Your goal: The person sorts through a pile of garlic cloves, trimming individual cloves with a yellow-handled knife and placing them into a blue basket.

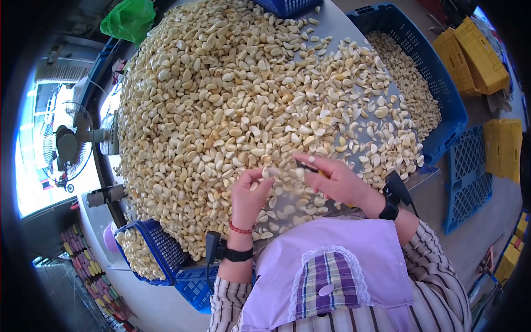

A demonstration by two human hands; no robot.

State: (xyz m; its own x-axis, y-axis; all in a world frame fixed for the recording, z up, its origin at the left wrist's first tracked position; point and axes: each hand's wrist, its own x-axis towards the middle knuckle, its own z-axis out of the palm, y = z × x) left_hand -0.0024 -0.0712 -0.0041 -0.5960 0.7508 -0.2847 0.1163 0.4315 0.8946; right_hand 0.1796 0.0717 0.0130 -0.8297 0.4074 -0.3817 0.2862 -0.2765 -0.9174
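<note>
A wide heap of peeled garlic cloves (210, 110) covers the table in front of me. Between the thumb and forefinger of my left hand (249, 196) is a pale garlic clove (269, 173), just above the near side of the heap. My right hand (338, 181) is closed around a small knife (306, 165) with a dark and yellow handle; its blade is hard to make out. Another pale clove (300, 174) shows at the right fingertips, though blur hides whether they grip it. The two hands are close together but apart.
Garlic partly fills a large blue crate (459, 119) on the right. A small blue basket (174, 243) of cloves sits at the near left. Yellow crates (502, 149) and a blue pallet (470, 177) stand farther right. On the left is a fan (67, 146); a green bag (128, 21) lies beyond the heap.
</note>
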